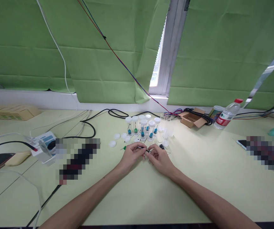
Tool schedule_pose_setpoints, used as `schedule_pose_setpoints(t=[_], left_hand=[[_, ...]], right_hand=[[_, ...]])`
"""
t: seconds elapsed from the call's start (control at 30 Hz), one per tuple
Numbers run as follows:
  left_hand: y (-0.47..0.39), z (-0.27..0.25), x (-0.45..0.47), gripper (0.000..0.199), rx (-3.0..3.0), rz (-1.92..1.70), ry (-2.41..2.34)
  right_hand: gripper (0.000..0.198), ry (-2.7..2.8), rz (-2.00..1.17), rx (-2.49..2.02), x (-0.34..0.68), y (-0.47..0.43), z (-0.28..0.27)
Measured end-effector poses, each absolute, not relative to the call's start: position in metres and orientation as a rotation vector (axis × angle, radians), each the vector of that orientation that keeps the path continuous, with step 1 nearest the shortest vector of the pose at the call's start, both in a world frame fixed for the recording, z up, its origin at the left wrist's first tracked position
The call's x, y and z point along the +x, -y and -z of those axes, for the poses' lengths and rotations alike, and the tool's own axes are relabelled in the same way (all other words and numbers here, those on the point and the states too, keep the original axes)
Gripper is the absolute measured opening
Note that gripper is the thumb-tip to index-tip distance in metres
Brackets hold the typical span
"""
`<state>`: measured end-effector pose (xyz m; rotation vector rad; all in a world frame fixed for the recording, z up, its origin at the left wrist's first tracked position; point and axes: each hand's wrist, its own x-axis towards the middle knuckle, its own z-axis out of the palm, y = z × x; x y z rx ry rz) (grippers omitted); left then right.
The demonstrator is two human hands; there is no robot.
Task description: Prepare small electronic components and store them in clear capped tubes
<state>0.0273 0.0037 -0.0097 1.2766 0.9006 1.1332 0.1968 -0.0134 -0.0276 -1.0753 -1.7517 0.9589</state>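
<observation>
Near the middle of the table, my left hand (132, 155) and my right hand (160, 158) meet, fingers closed in a pinch. Between their fingertips is a small, thin dark rod (147, 150); its exact kind is too small to make out. Just beyond stand several clear vials with white caps (128, 119), each with a blue or green piece on a thin stem inside. A loose green piece (124, 148) lies left of my left hand. By my right hand's fingers is a small black part (161, 146), partly hidden. Loose white caps (112, 144) lie around the vials.
At the back right are an open cardboard box (191, 120), a can (215, 112) and a red-capped water bottle (227, 114). A power strip (43, 146) with plugs and cables sits left. A phone (241, 144) lies right. Red and blue wires (120, 60) hang before green blinds.
</observation>
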Motion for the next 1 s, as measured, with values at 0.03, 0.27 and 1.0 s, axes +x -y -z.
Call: schedule_pose_setpoints(t=[0.03, 0.27, 1.0], left_hand=[[-0.0036, 0.0096, 0.0273, 0.015, 1.276, -1.132, -0.905], [-0.0036, 0.0098, 0.0275, 0.015, 1.301, -1.116, -0.895], [-0.0047, 0.013, 0.0273, 0.016, 1.284, -1.131, -0.864]], right_hand=[[0.02, 1.751, -0.955, -1.073, 0.1968, 0.0138, 0.0277], [0.019, 1.76, -0.956, -1.07, 0.1967, 0.0154, 0.0257], [0.029, 1.751, -0.964, -1.078, 0.1962, 0.0159, 0.0233]])
